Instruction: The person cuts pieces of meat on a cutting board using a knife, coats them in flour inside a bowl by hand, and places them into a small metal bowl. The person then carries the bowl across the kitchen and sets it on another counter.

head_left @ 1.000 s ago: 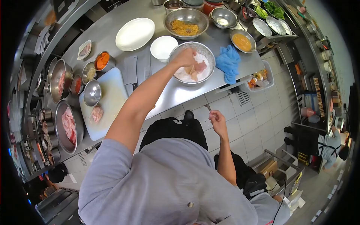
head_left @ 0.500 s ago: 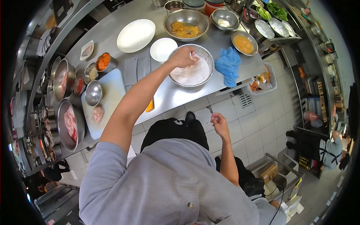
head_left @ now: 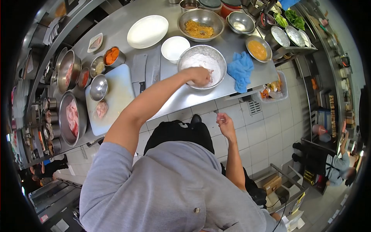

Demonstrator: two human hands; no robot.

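Note:
A steel bowl (head_left: pixel 213 52) of white powder (head_left: pixel 197 60) stands at the table's near edge. My left hand (head_left: pixel 199 76) reaches into its near side, fingers closed and bent down at the powder. A small pinkish bit shows by the fingertips; what they hold is mostly hidden. My right hand (head_left: pixel 225 124) hangs over the floor in front of the table, fingers loosely curled and apart, with nothing in them. Beside the bowl are a white bowl (head_left: pixel 175 48) and a crumpled blue cloth (head_left: pixel 240 70).
Knives (head_left: pixel 153 63) lie left of the bowl, near a cutting board (head_left: pixel 125 79) bearing a piece of raw meat (head_left: pixel 102 109). Behind sit a white oval plate (head_left: pixel 147 31) and a colander (head_left: pixel 219 28). A bowl of orange liquid (head_left: pixel 257 49) stands right, above a scrap bin (head_left: pixel 284 83).
My left hand has moved from the bowl's far side down to its near side, deeper toward the powder. My right hand has hardly moved. The view has shifted slightly.

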